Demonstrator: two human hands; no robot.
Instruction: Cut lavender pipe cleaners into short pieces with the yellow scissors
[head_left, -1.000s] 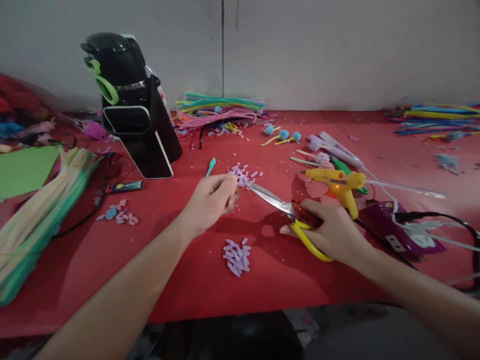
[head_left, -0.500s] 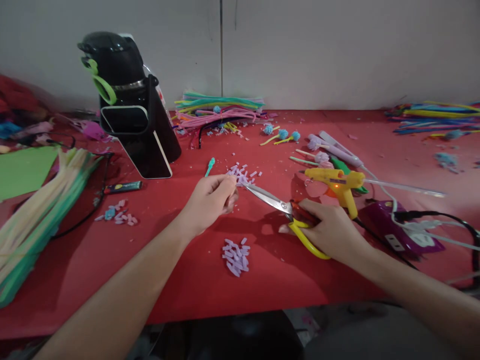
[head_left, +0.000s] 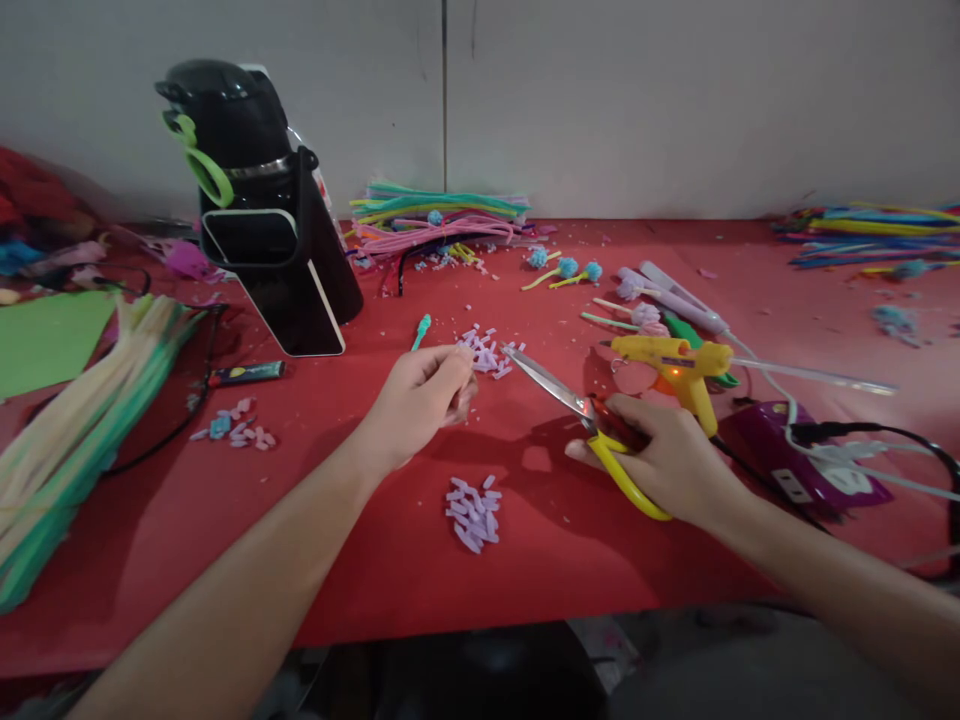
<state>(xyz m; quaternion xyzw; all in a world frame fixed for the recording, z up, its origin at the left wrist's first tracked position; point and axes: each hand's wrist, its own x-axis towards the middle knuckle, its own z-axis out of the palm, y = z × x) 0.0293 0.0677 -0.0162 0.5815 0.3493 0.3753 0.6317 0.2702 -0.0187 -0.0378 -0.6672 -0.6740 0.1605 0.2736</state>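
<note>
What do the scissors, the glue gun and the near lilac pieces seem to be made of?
Scissors: the blades look like polished metal, probably steel, being silvery with a bright sheen; the red and yellow handles seem smooth plastic.

Glue gun: likely hard plastic, evenly yellow and moulded-looking.

Near lilac pieces: matt, soft-looking and pale; perhaps chenille or foam, but too small to tell.

Gap b/w near lilac pile [head_left: 473, 515] & scissors [head_left: 555, 387]; glue gun [head_left: 686, 370] blocks beyond R hand [head_left: 667, 455]

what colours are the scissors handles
The near handle is yellow and the far handle is red, clearest in the head view.
</note>
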